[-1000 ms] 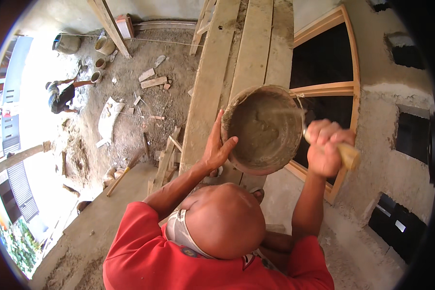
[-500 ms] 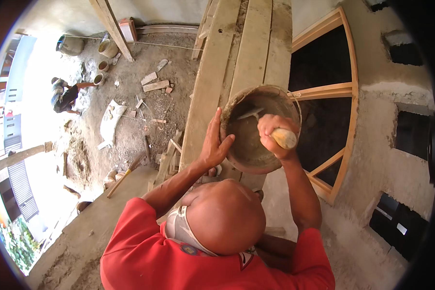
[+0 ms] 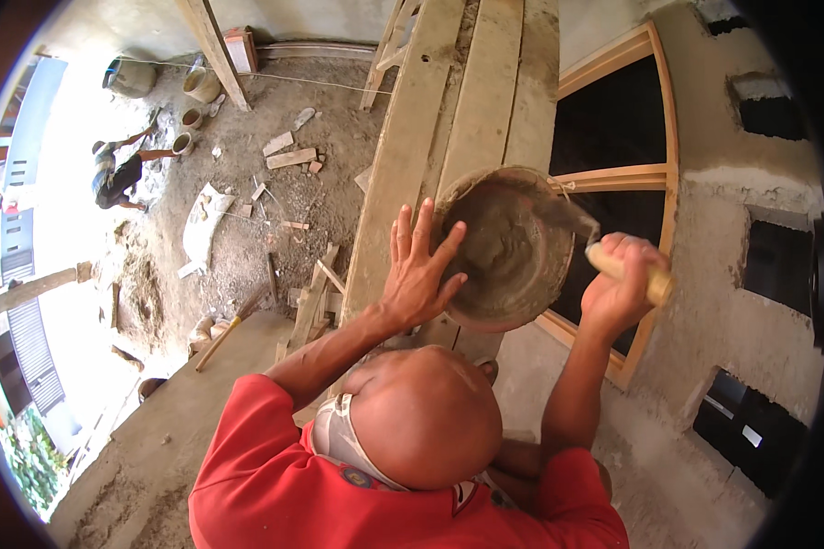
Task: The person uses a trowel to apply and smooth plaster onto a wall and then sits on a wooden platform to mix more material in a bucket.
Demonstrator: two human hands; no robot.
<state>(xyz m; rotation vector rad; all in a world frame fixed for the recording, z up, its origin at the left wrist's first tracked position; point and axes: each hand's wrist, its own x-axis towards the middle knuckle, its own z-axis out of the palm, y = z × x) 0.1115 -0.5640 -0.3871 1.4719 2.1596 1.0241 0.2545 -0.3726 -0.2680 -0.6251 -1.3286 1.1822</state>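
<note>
A round bucket (image 3: 491,324) rests on the plank platform in front of me, with wet grey mortar (image 3: 505,245) inside. At its left rim my left hand (image 3: 423,270) lies with fingers spread, the thumb and forefinger reaching over the edge; whether the palm presses on the wall cannot be made out. My right hand (image 3: 616,279) is wrapped round the pale wooden handle of a trowel (image 3: 569,218). The trowel's mortar-smeared blade is over the bucket's upper right rim, somewhat blurred, and its handle points off to the right.
Long wooden planks (image 3: 485,101) run away from me. To the right are a wooden window frame (image 3: 670,119) and a rough wall with square openings. Down on the left, a co-worker (image 3: 114,174) bends beside buckets (image 3: 183,144), near a white sack (image 3: 205,224) and scattered bricks (image 3: 291,158).
My right hand has lifted the trowel out of the bucket and moved right, beyond the rim. My left hand's fingers have spread wider. The co-worker has shifted slightly.
</note>
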